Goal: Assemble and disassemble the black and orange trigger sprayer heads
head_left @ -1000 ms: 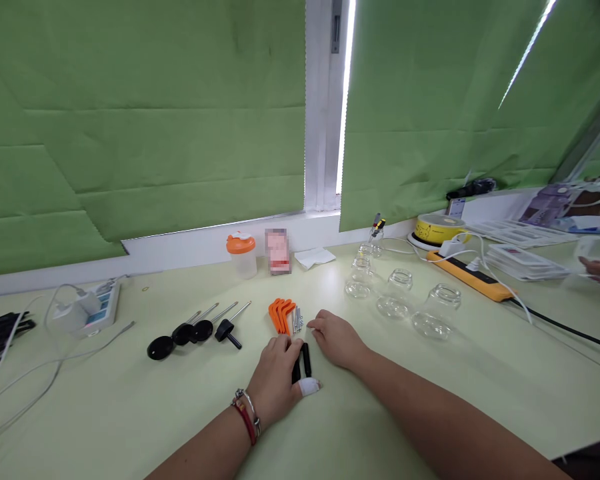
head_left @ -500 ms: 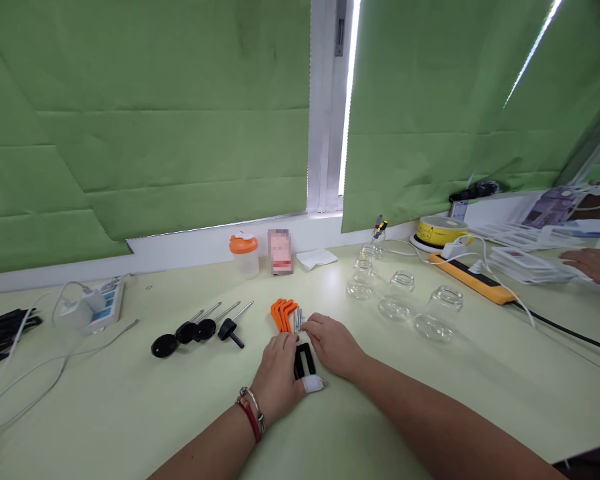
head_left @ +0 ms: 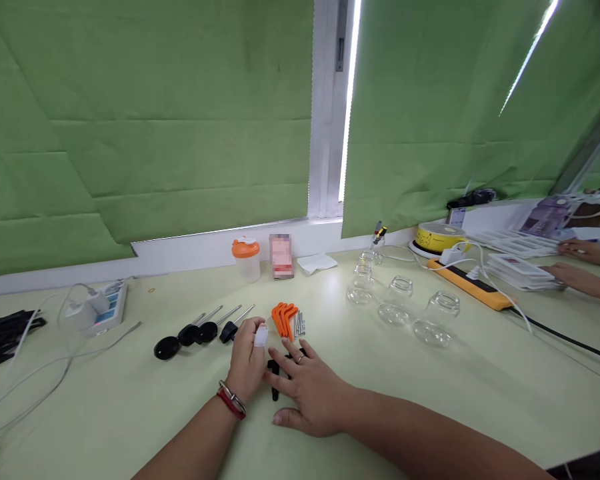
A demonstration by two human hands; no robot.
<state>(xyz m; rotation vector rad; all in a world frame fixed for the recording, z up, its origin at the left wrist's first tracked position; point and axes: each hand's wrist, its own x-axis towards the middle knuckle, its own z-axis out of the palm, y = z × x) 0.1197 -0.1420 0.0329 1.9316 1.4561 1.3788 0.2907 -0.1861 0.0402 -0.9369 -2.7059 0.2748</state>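
My left hand (head_left: 249,357), with a white wrapping on its thumb, stands at the right end of the black parts with metal rods (head_left: 209,331). Its fingers are bent together; what they hold, if anything, is hidden. It partly covers the nearest black cap (head_left: 228,332). My right hand (head_left: 316,393) lies flat with fingers spread, over black frame-like pieces (head_left: 275,385) that show between and beside the fingers. Just beyond my hands lie several orange angled pieces (head_left: 283,320) and a small bundle of metal screws (head_left: 299,324).
Several clear glass jars (head_left: 437,320) stand to the right, near an orange power strip (head_left: 467,283). An orange-lidded cup (head_left: 247,259) and a phone (head_left: 281,256) stand at the back. White cables and a power strip (head_left: 113,308) lie left. Another person's hands (head_left: 577,277) are far right.
My left hand has moved left and turned onto its side, towards the black cap. My right hand has come left and nearer, spreading over the black pieces. Another person's second hand has appeared.
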